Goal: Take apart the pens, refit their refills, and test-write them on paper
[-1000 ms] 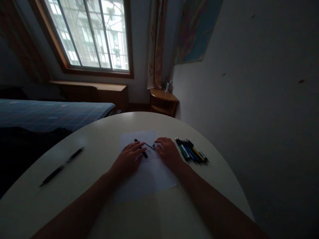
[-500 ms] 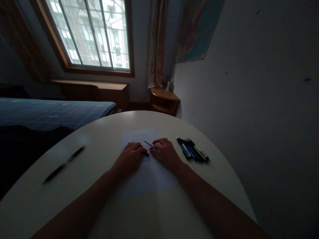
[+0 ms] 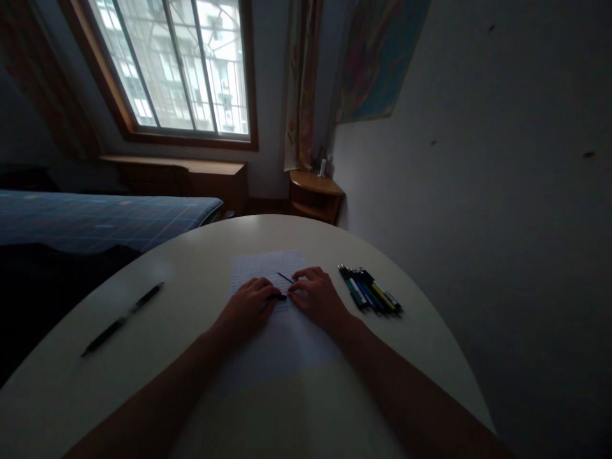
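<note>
My left hand (image 3: 247, 310) is over a printed sheet of paper (image 3: 272, 347), its fingers closed around a short black pen barrel (image 3: 280, 297) whose end shows past the thumb. Close on the right, my right hand (image 3: 317, 298) pinches a thin dark pen refill (image 3: 285, 277) that sticks out toward the upper left. The fingertips of both hands nearly meet, and most of the barrel is hidden by the left fingers. To the right of the paper lies a row of several pens (image 3: 370, 290) with black, green, blue and yellow parts.
A black pen (image 3: 123, 319) lies alone on the left of the round white table (image 3: 191, 255). A wall (image 3: 478, 210) runs along the right side. Beyond the table are a bed (image 3: 109, 217) on the left and a wooden corner cabinet (image 3: 315, 185).
The left fingers have shifted slightly around the barrel, which now lies more level. My right hand stays almost in place with the refill.
</note>
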The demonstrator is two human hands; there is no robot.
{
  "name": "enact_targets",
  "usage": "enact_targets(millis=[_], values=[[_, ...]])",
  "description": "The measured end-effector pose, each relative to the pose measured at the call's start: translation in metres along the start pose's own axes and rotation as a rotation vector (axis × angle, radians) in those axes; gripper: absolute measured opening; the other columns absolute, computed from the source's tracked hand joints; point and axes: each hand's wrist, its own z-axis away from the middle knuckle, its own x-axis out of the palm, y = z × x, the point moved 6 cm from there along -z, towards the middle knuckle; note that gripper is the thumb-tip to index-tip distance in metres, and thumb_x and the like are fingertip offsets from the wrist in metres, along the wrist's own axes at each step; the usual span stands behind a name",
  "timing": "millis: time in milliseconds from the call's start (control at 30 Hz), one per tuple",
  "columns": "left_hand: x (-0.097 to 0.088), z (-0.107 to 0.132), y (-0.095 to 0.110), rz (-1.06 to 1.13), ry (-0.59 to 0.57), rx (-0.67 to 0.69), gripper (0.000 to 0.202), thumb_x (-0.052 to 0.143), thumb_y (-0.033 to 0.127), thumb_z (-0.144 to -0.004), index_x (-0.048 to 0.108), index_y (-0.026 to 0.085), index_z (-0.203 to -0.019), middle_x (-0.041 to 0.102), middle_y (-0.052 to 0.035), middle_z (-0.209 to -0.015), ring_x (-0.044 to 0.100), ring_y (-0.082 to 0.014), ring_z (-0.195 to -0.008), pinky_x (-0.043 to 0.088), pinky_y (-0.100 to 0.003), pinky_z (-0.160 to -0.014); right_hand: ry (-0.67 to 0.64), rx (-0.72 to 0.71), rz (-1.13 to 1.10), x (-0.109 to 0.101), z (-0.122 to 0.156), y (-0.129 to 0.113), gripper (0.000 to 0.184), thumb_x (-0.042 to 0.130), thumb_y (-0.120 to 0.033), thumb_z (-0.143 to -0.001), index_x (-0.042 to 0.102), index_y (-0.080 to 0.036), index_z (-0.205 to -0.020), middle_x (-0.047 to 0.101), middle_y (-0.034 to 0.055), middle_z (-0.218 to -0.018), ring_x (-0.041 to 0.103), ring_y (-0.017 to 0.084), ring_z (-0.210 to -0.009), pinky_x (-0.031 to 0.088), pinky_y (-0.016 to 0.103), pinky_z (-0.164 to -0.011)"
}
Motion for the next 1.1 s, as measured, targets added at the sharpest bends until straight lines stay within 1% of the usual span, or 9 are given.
enact_targets(millis=[267,533,667,767,900,1100], values=[[0.0025,0.0,-0.0015,0.025,0.005,0.014,0.02,0.05,0.022,-0.092,0.065,0.023,-0.106,0.065,-0.0053,-0.103,0.058,-0.0203,-0.098,0.048,-0.038,-0.091,-0.024,0.0,0.006,-0.0006,-0.0006,-0.0036,0.01,0.069,-0.018,-0.079,0.074,-0.024,-0.087,0.067,0.004,-0.109,0.052,0.022,-0.11,0.039,0.038,-0.099],[-0.0011,0.0019,0.0013,0.013,0.013,0.007,0.021,0.05,0.024,-0.093,0.066,0.024,-0.106,0.065,-0.0045,-0.104,0.058,-0.0194,-0.1,0.049,-0.036,-0.09,-0.041,-0.04,0.015,-0.0001,-0.0013,-0.0068,0.01,0.067,-0.016,-0.08,0.072,-0.022,-0.086,0.068,0.0041,-0.105,0.052,0.021,-0.107,0.038,0.037,-0.098],[-0.0021,0.0034,0.0031,-0.003,0.008,0.0,0.022,0.049,0.026,-0.095,0.066,0.024,-0.108,0.066,-0.0039,-0.105,0.06,-0.0188,-0.099,0.049,-0.034,-0.089,-0.041,-0.061,0.023,0.0011,-0.0015,-0.0092,0.011,0.061,-0.018,-0.087,0.07,-0.02,-0.092,0.069,0.0051,-0.104,0.053,0.021,-0.106,0.038,0.036,-0.096],[-0.0028,0.004,0.0044,-0.018,0.01,-0.006,0.023,0.048,0.027,-0.095,0.066,0.025,-0.109,0.066,-0.0033,-0.106,0.061,-0.018,-0.098,0.05,-0.033,-0.088,-0.045,-0.047,0.033,0.0022,-0.002,-0.0093,0.014,0.056,-0.02,-0.092,0.069,-0.019,-0.097,0.069,0.0064,-0.105,0.053,0.021,-0.106,0.037,0.036,-0.095],[-0.0024,0.0038,0.0054,-0.031,-0.006,-0.006,0.023,0.049,0.027,-0.095,0.066,0.027,-0.11,0.066,-0.0023,-0.107,0.06,-0.0177,-0.1,0.049,-0.032,-0.089,-0.068,-0.04,0.043,0.0036,-0.0022,-0.0097,0.014,0.054,-0.02,-0.094,0.068,-0.019,-0.097,0.07,0.0066,-0.104,0.053,0.022,-0.106,0.036,0.036,-0.095],[-0.0041,0.0038,0.0065,-0.046,-0.019,-0.009,0.023,0.049,0.028,-0.096,0.065,0.027,-0.112,0.068,-0.0011,-0.108,0.06,-0.0181,-0.1,0.049,-0.033,-0.089,-0.064,-0.033,0.049,0.0034,-0.0027,-0.0102,0.016,0.052,-0.021,-0.096,0.068,-0.019,-0.095,0.071,0.0055,-0.099,0.055,0.022,-0.103,0.037,0.035,-0.091]])
